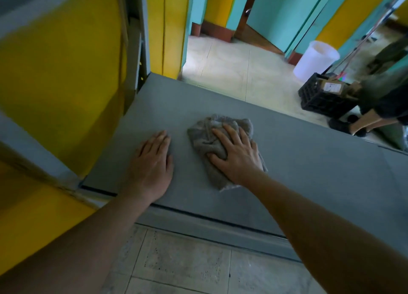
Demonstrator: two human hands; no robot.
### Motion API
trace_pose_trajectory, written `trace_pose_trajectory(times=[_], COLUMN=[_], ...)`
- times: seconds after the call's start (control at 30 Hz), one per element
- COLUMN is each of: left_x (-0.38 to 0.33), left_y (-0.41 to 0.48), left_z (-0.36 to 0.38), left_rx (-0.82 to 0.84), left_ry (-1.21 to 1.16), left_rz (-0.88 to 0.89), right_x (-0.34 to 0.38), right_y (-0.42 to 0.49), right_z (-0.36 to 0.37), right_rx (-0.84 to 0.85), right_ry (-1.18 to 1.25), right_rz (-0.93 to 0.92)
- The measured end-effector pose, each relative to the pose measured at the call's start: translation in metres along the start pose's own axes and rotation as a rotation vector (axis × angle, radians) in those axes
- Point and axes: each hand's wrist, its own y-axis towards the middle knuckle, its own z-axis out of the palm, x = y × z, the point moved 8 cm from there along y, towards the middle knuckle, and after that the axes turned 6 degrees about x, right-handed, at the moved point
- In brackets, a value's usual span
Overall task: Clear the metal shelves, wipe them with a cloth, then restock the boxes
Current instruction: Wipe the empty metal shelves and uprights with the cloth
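Observation:
A bare grey metal shelf (309,161) runs across the middle of the head view. A crumpled grey cloth (205,139) lies on it. My right hand (236,154) presses down on the cloth with the fingers spread and nearly straight, the thumb tucked against a fold. My left hand (152,168) rests flat on the shelf just left of the cloth, fingers straight, holding nothing. A black crate (320,95) with cardboard boxes (331,86) in it stands on the floor beyond the shelf at the right.
A grey shelf upright (134,40) rises at the shelf's left end against a yellow wall. A white bucket (315,57) stands on the floor behind the crate. Another person's legs (371,119) show at the right edge. Tiled floor lies below the shelf's front edge.

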Motion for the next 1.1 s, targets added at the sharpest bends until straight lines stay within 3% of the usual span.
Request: trace_pose_trajectory(times=[0.27, 0.5, 0.67, 0.87, 1.0, 1.1], left_x=[0.003, 0.002, 0.003, 0.004, 0.005, 0.027], left_y=[0.001, 0.0, -0.001, -0.004, -0.011, -0.018], left_z=[-0.001, -0.007, -0.003, -0.003, -0.015, -0.032], left_rx=[-0.047, -0.07, -0.071, -0.077, -0.086, -0.133], left_ry=[-0.038, -0.027, -0.034, -0.063, -0.27, -0.516], left_rz=[-0.016, -0.003, -0.001, 0.02, -0.008, -0.143], right_x=[-0.043, -0.057, -0.032, 0.038, 0.07, 0.075], right_y=[0.109, 0.137, 0.09, -0.058, -0.105, -0.099], right_z=[-0.022, -0.027, -0.018, 0.014, 0.03, 0.029], right_rx=[-0.001, -0.008, 0.027, 0.113, 0.149, 0.154], right_ry=[0.02, 0.021, 0.018, -0.017, -0.023, -0.021], right_rz=[0.062, 0.044, 0.039, -0.101, -0.119, -0.099])
